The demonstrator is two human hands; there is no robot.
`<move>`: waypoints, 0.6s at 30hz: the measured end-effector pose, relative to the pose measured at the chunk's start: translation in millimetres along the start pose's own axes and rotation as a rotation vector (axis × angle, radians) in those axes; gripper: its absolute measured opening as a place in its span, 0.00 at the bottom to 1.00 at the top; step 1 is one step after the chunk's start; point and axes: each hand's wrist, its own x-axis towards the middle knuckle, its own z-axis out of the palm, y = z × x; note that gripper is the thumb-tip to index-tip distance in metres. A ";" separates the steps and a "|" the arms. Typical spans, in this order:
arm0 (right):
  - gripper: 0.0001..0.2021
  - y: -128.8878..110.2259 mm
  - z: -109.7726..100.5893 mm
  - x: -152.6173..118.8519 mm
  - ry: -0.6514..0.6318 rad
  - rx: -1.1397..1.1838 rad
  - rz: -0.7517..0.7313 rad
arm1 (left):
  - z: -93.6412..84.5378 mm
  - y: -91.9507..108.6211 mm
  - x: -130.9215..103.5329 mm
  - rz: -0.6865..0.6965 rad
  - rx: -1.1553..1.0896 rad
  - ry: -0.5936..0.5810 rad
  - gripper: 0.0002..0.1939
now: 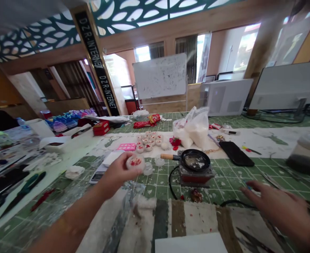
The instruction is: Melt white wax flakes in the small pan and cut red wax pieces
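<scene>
My left hand (120, 172) grips the sides of a small clear cup (135, 162), which has a white filling topped with red bits. The cup is held above the table, beside a white digital scale (99, 174). Two small clear empty cups (147, 169) stand just right of it. Low over the cloth at the right, my right hand (278, 211) has its fingers stretched out and apart. Metal tools (272, 181) lie beside it. Between my hands, a small black frying pan (195, 161) with a wooden handle rests on a hotplate (195, 177).
Several similar filled cups (148, 140) stand behind, near a pink mould (126, 147) and plastic bags of white material (197, 128). A black phone (236, 153) lies to the right. Scissors (24, 191) are at left. The hotplate's black cable (172, 182) curls across the cloth.
</scene>
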 end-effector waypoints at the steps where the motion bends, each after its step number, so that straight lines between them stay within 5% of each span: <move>1: 0.15 -0.5 0.4 0.3 -0.070 -0.006 0.009 | 4.2 -4.2 23.1 0.043 0.140 0.051 0.24; 5: 0.21 -0.1 1.3 1.5 -0.154 -0.012 -0.005 | 32.3 -25.7 100.9 0.071 0.365 0.097 0.24; 8: 0.22 0.5 2.9 1.5 -0.135 0.002 0.008 | 54.5 -40.5 136.4 0.058 0.564 0.105 0.17; 18: 0.20 3.9 14.7 0.5 -0.056 0.081 -0.071 | 96.1 -73.3 181.7 0.097 0.982 0.097 0.18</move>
